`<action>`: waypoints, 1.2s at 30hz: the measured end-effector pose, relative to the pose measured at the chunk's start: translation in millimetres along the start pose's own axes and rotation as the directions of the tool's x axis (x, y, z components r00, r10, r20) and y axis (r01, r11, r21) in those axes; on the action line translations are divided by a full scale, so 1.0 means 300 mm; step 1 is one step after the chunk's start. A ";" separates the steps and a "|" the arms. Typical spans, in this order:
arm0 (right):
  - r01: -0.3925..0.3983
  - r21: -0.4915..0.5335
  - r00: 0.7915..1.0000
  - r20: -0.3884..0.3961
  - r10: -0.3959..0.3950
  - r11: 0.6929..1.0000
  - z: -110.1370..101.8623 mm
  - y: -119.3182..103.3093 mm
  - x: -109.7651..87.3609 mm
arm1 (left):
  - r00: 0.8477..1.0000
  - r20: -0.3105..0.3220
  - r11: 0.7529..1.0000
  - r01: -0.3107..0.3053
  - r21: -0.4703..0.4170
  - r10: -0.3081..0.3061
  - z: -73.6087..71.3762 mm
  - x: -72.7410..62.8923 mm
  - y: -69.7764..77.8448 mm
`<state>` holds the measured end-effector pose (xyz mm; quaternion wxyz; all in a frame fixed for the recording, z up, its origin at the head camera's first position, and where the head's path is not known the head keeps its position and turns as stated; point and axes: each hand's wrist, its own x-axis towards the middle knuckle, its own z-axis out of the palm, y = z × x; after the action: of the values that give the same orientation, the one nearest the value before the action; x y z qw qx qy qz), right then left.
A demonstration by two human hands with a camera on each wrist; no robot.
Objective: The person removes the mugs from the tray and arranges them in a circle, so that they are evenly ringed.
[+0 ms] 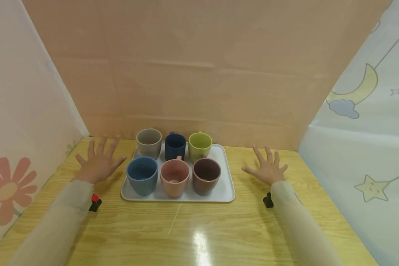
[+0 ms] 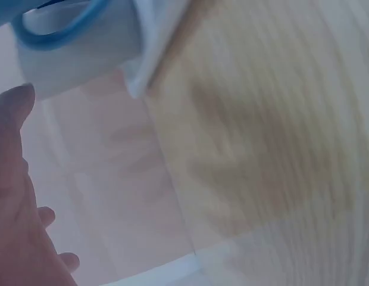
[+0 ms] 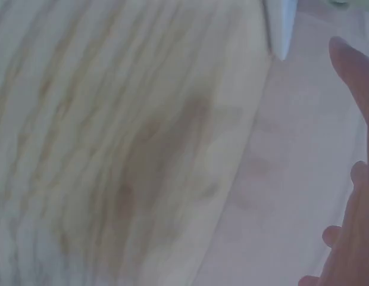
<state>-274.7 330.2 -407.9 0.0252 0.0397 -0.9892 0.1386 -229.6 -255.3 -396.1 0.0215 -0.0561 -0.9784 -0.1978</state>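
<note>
Nearest the camera, two long pale sleeves, the left sleeve and the right sleeve, reach in over the bare front of the bench. The left hand hangs just beside the tray; the right hand is a little farther off on the other side. On both hands the fingers are spread well apart and hold nothing; shadows in the wrist views suggest that both are raised off the wood.

The tray lies between the hands and bears six upright mugs. The back row is the grey mug, the navy mug and the green mug; in front stand the blue mug, the pink mug and the brown mug.

The step in hand looks like a ready pose, best done with wrists level and both thumbs clear of the rim. Handles point mostly toward the back, and the mugs are close-set, so any grip would do well to come from above or the outer side, with a straight lift to spare the neighbours.
</note>
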 end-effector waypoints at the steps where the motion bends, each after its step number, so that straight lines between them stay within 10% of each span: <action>1: 0.011 0.005 1.000 0.000 -0.011 1.000 -0.003 -0.007 -0.004 | 1.000 -0.018 1.000 -0.004 -0.018 0.003 -0.006 -0.002 0.003; 9: 0.200 0.260 0.979 -0.079 -0.185 0.945 -0.005 -0.087 -0.039 | 0.957 -0.282 0.950 -0.150 -0.274 0.070 -0.044 -0.051 0.025; 17: 0.382 0.667 0.915 -0.177 -0.362 0.640 0.082 -0.160 -0.086 | 0.964 -0.262 0.788 -0.124 -0.604 -0.049 0.033 -0.114 0.058; 25: 0.409 0.820 0.866 -0.210 -0.454 0.400 0.143 -0.258 -0.114 | 0.998 -0.026 0.731 0.019 -0.682 -0.050 0.114 -0.129 0.043; 31: 0.366 0.852 0.865 -0.164 -0.474 0.373 0.178 -0.305 -0.115 | 0.994 0.109 0.682 0.095 -0.725 -0.023 0.153 -0.139 0.026; 36: 0.329 0.855 0.878 -0.120 -0.464 0.401 0.196 -0.341 -0.113 | 0.989 0.146 0.701 0.088 -0.708 0.023 0.159 -0.151 -0.004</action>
<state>-234.3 218.3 -438.6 -0.0331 0.2902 -0.7492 0.5945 -185.7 -242.3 -443.3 -0.0758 -0.0569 -0.8256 -0.5563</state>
